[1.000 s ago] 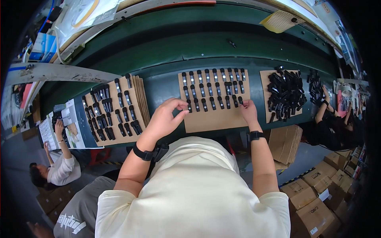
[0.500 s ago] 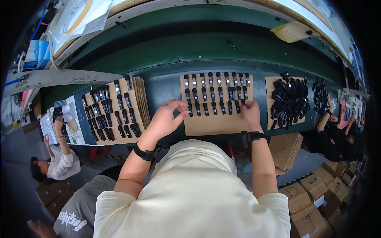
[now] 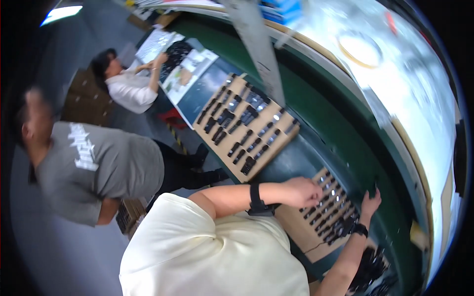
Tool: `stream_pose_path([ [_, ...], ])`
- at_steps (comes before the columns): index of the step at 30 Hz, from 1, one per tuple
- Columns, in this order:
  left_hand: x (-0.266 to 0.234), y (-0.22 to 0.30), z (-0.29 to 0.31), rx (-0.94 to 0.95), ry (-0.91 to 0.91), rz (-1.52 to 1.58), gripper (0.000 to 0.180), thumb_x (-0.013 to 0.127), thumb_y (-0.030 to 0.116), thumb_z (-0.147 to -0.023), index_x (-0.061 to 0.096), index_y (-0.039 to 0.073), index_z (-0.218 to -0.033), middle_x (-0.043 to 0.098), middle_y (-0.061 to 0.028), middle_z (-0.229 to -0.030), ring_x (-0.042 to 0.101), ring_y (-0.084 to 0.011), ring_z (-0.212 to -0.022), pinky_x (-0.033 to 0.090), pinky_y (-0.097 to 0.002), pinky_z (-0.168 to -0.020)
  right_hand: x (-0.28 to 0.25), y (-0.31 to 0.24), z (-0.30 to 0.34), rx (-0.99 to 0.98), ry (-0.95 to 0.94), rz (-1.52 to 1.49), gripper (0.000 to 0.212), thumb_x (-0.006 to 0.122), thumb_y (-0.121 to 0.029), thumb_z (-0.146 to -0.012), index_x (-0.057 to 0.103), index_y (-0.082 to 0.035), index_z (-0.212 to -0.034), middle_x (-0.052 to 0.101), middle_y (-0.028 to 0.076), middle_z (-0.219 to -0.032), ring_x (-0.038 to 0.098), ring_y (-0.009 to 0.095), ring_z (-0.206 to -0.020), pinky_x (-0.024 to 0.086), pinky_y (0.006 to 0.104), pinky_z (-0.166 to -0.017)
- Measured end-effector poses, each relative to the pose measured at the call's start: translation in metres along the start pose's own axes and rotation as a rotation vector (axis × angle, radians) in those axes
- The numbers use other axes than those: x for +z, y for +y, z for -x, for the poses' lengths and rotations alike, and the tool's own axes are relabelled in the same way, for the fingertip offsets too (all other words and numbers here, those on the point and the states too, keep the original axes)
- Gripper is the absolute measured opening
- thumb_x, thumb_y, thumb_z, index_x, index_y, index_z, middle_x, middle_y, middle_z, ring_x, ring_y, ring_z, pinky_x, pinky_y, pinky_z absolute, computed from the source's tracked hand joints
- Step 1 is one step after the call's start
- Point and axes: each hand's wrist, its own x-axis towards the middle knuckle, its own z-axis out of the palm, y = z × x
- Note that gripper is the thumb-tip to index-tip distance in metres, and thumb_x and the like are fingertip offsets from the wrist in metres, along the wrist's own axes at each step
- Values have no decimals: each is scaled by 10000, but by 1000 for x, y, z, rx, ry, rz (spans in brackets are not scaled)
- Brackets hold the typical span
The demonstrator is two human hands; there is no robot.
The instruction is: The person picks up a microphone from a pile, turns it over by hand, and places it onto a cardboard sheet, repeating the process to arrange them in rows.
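Rows of small black stick-shaped pieces with rounded dark heads, like clip-on microphones [image 3: 332, 206], lie on a brown cardboard sheet [image 3: 288, 220]. My left hand [image 3: 302, 192] hovers over the sheet's left end with fingers curled together; anything in them is hidden. My right hand [image 3: 371, 203] reaches past the rows to the green surface behind. Its fingertips close on a small black piece [image 3: 376, 179], partly smeared by blur.
To the left, another cardboard stack [image 3: 269, 164] bears more black pieces. A heap of them [image 3: 368, 269] lies at lower right. A grey metal post [image 3: 256, 54] stands behind. One person in grey [image 3: 111, 167] is close on the left; another in white [image 3: 131, 89] works farther off.
The head view has swung left, bringing the two people further into sight. My right hand has left the front row for the loose piece behind; my left hand is still near the rows.
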Motion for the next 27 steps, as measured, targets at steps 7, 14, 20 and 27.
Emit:
stream_pose_path([
  [7,-9,-11,4,-72,89,34,162,679,159,-817,611,46,-911,650,-89,-840,631,-290,-839,500,-394,-719,20,-42,-55,186,-142,-11,450,704,-158,-829,521,-5,-1211,525,256,-1181,542,392,-1084,463,422,-933],
  [14,-8,-21,-3,-68,96,37,182,666,193,-827,624,53,-936,664,-89,-868,639,-291,-853,502,-392,-728,38,-19,-66,161,-130,3,339,704,-117,-828,531,33,-1078,562,249,-1100,589,390,-965,495,415,-838],
  [20,-17,-9,-2,-23,51,99,201,669,192,-832,638,35,-954,672,-79,-873,653,-240,-818,506,-358,-710,36,-2,-71,197,-312,-78,295,704,-80,-830,531,43,-1034,614,178,-940,622,320,-827,508,368,-767],
  [27,-108,55,32,504,600,1025,660,580,98,-927,237,139,-1489,617,-114,-892,599,-147,-774,499,-272,-718,-36,-53,2,210,-269,-747,276,680,-74,-873,550,44,-1087,585,29,-915,545,104,-799,463,233,-722],
])
